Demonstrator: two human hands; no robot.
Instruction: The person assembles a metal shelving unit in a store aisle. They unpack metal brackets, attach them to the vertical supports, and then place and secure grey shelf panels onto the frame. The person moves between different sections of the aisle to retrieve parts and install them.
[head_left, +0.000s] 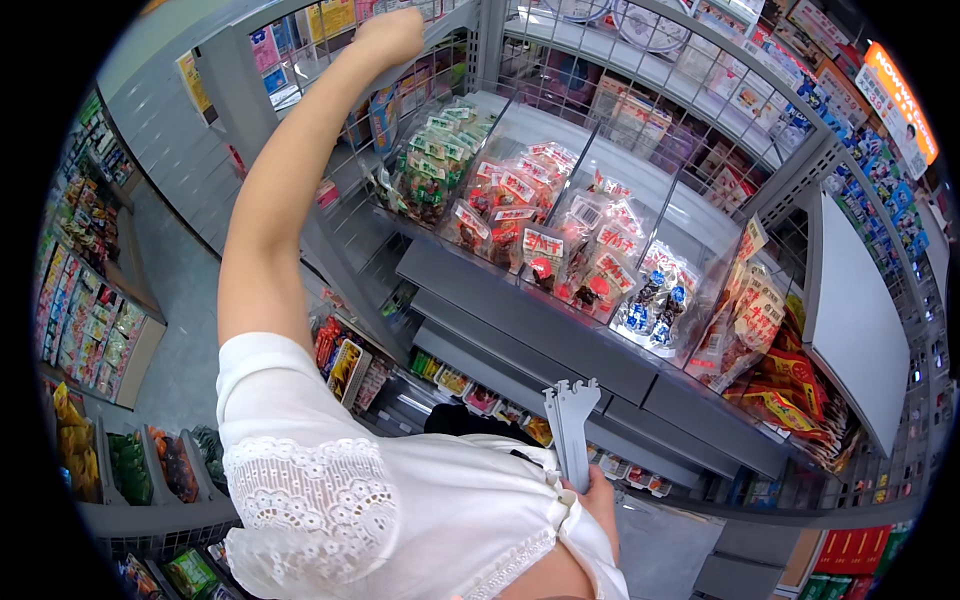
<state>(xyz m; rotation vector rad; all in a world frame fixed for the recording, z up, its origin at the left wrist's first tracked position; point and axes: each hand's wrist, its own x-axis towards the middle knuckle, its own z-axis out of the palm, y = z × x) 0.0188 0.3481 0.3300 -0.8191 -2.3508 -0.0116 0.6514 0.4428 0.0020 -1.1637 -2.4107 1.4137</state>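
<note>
My left arm stretches up and away, and my left hand is closed beside the grey top bar of a wire-mesh rack. Whatever is inside those fingers is hidden. Low in front of my body, my right hand is wrapped around grey metal shelf brackets, held together with their hooked ends pointing up. Ahead of me, a grey shelf carries bagged snacks split by clear dividers: green packs, red-labelled packs, blue-printed packs and orange-red bags.
A white panel stands at the shelf's right end. Lower grey shelves sit beneath it. Goods racks line the aisle floor at left. A lit orange sign hangs at upper right.
</note>
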